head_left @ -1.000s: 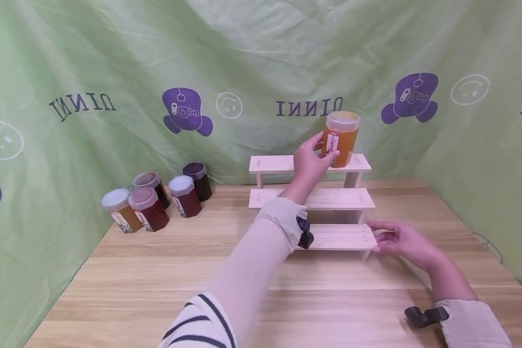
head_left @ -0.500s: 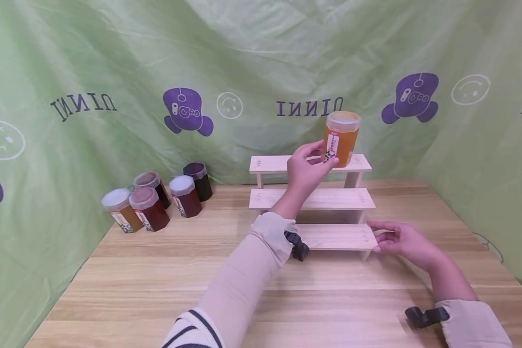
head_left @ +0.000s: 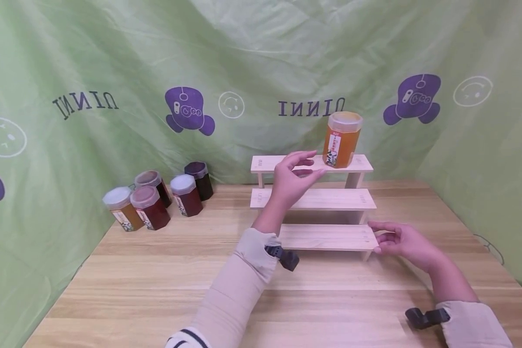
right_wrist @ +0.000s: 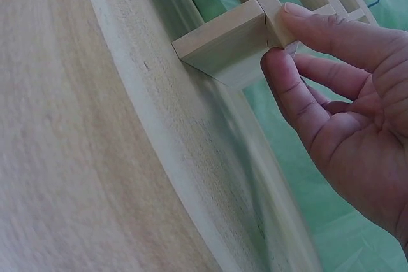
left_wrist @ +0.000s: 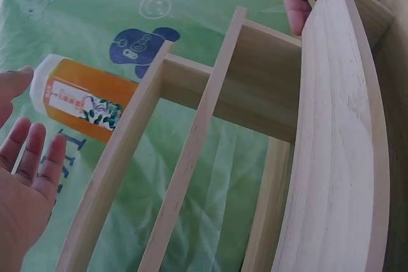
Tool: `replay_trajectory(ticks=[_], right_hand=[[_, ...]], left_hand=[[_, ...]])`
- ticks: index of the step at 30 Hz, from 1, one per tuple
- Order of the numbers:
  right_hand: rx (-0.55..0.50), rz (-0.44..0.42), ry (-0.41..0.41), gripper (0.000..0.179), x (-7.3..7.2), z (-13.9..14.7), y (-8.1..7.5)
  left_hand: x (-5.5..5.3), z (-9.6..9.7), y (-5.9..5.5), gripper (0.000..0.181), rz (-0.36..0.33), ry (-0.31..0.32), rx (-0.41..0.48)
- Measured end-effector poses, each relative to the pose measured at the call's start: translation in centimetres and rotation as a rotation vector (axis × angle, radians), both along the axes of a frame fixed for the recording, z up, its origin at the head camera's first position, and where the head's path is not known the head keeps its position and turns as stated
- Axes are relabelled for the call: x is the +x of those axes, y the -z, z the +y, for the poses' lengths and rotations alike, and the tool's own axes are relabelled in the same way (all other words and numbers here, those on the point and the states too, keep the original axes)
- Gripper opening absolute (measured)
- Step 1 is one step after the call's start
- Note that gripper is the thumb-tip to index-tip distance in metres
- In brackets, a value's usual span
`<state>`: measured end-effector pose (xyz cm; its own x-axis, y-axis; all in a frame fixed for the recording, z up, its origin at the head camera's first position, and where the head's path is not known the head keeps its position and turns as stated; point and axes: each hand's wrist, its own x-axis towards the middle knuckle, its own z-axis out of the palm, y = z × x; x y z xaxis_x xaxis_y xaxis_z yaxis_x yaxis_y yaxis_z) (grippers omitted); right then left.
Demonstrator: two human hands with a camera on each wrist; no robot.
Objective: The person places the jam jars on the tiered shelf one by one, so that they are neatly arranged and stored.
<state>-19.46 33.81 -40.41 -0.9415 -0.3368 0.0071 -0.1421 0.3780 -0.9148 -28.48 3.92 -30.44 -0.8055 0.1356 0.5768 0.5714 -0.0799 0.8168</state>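
An amber jar point(head_left: 347, 145) with a pale lid stands upright at the right part of the top step of a three-step wooden display stand point(head_left: 326, 237). My left hand point(head_left: 289, 179) is just left of the jar, fingers and thumb apart and holding nothing. The left wrist view shows a gap between those fingertips and the labelled jar point(left_wrist: 86, 97). At the right end of the lowest step, my right hand point(head_left: 409, 246) pinches the board's corner. In the right wrist view, thumb and forefinger of the right hand point(right_wrist: 347, 87) lie on either side of that corner.
Several jars with dark red, brown and amber contents, among them a white-lidded red jar point(head_left: 187, 198), stand at the table's back left. A green printed curtain point(head_left: 261, 58) hangs behind and at both sides. The wooden table point(head_left: 156, 270) reaches toward me.
My left hand has let go of the amber jar and drawn back to the left and down. The jar stays on the top step. My right hand has kept its place.
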Motion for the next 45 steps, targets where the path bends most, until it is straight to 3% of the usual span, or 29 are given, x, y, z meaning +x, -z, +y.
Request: replay_trajectory(ticks=[12, 20, 28, 36, 45], right_hand=[[0.015, 0.022, -0.004, 0.072, -0.1, -0.1, 0.1], [0.006, 0.014, -0.013, 0.072, -0.1, 0.0, 0.1], [0.005, 0.005, -0.007, 0.073, -0.1, 0.0, 0.0], [-0.01, 0.031, -0.018, 0.071, 0.0, 0.1, 0.2], [-0.019, 0.023, -0.019, 0.072, 0.0, 0.0, 0.3]], left_hand=[[1.9, -3.0, 0.3, 0.047, -0.003, 0.111, -0.041], [2.9, -5.0, 0.5, 0.048, 0.07, 0.185, -0.076], [3.4, -7.2, 1.5, 0.046, 0.115, 0.194, -0.051], [3.7, -9.5, 2.0, 0.05, 0.17, 0.152, -0.079], [4.4, -12.0, 2.2, 0.056, 0.152, 0.089, -0.094]])
